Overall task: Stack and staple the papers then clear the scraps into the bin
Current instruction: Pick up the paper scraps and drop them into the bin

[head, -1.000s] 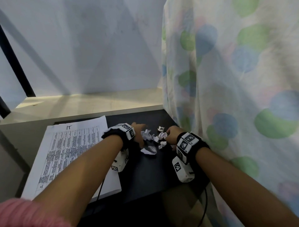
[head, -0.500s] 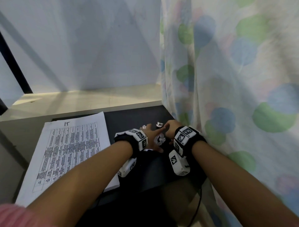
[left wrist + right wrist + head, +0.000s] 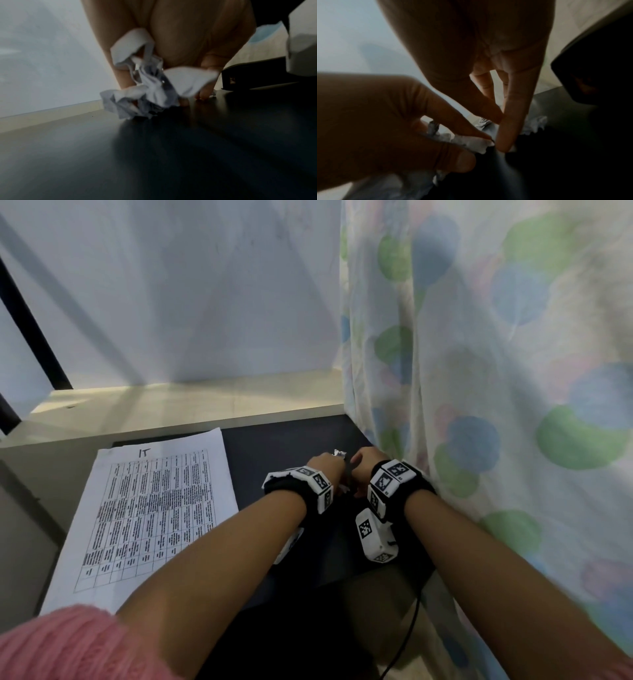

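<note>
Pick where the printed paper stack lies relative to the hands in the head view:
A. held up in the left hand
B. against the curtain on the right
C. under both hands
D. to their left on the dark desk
D: the printed paper stack lies flat, left of the left hand and right hand, which work the crumpled paper scraps.

Dark surface [image 3: 281, 440] with papers and scraps.
Papers [image 3: 147, 518] lie flat at left; crumpled scraps [image 3: 145, 94] sit near the curtain-side edge.

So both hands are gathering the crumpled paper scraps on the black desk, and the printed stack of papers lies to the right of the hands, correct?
Not quite. The printed stack of papers lies to the left of the hands, as the head view shows. The left hand and right hand are gathering the crumpled paper scraps on the black desk.
</note>
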A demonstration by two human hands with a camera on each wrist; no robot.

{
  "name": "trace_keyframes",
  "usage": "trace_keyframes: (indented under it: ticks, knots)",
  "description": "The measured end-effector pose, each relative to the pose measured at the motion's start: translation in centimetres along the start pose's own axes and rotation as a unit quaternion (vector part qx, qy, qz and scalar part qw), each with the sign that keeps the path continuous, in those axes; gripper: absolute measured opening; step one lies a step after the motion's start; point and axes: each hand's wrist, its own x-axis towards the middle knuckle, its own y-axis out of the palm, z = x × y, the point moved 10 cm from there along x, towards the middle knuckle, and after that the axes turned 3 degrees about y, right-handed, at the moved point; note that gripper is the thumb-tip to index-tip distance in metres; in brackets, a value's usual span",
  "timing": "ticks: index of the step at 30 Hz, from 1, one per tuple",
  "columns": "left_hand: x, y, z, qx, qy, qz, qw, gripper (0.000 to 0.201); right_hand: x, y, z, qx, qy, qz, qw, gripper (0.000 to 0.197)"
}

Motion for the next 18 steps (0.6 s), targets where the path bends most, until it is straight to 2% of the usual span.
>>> trace_keyframes:
  ticks: [4, 7, 10, 11, 15, 18]
  knots:
    - [-0.5, -0.6, -0.8, 0.006, -0.001, -0.003, 1.0, 0.04, 0.5, 0.4, -0.4, -0.018, 0.017, 0.004, 1.0, 0.028]
    - [-0.8, -0.8, -1.7, 0.017, 0.024, -0.013, 0.999, 0.041, 0.2, 0.4, -0.5, -0.032, 0.019, 0.0, 0.999, 0.029]
    - [-0.9, -0.6, -2.1, 0.032, 0.042, -0.015, 0.999, 0.045, 0.4, 0.3, -1.0, -0.008, 0.02, -0.015, 1.0, 0.013]
    - [-0.9, -0.5, -2.2, 0.038, 0.046, -0.012, 0.998, 0.043, 0.4, 0.2, -1.2, -0.002, 0.024, -0.023, 0.999, 0.014]
    - [-1.2, -0.6, -1.6, 0.028, 0.03, 0.013, 0.999, 0.039, 0.2, 0.1, -1.5, 0.017, 0.021, -0.034, 0.999, 0.013]
    - [-1.7, -1.9, 0.7, -0.011, 0.012, -0.03, 0.999, 0.033, 0.1, -0.3, -1.3, 0.065, 0.022, -0.03, 0.997, 0.005]
